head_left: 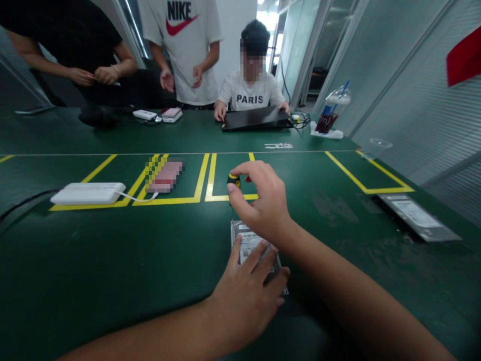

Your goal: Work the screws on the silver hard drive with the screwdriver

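A hard drive [244,240] with a white label and a metal body lies on the green table in front of me. My left hand [250,291] rests on top of it with the fingers spread, covering much of its lower part. Above the drive's far left corner, my right hand [261,195] pinches the black and yellow handle of a screwdriver [233,180] between thumb and fingertips. The screwdriver stands upright, and its thin shaft runs down toward that corner. Whether its tip sits in a screw is too small to tell.
To the right lies a larger silver drive [413,213]. At left are a white power bank [90,193] and a cabled phone [167,176]. Yellow tape [171,201] marks the table. Across it, a seated person holds a dark panel [257,119] near a drink cup [332,113]; two people stand.
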